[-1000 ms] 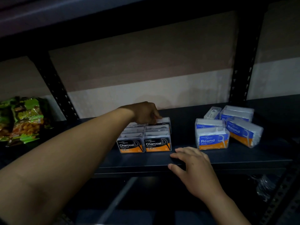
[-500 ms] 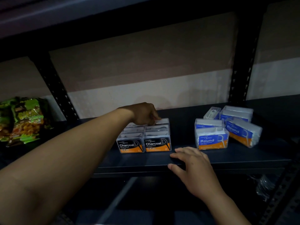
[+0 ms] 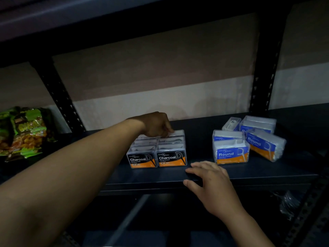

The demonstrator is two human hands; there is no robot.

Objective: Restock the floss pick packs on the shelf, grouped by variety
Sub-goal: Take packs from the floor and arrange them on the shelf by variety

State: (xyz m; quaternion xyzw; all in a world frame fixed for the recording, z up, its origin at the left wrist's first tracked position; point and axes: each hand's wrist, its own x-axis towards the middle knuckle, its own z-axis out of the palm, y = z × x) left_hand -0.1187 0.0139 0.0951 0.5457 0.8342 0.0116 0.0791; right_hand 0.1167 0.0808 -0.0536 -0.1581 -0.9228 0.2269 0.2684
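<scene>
Left hand [image 3: 156, 124] remained over the rear charcoal pack [image 3: 178, 133], fingers curled down onto it; whether they gripped or merely pressed could not be told. Right hand [image 3: 211, 186] stayed flat, fingers open, on the shelf [image 3: 267, 170] edge. Nothing had shifted. Charcoal packs [image 3: 158, 154] stood in tidy rows; round packs [image 3: 231, 150], well apart, lay partly askew, judged still to be straightened

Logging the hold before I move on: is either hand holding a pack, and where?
Right hand holds nothing, resting open on the shelf edge. Left hand touches the top of the rear Charcoal pack; whether it grips cannot be told.
</scene>
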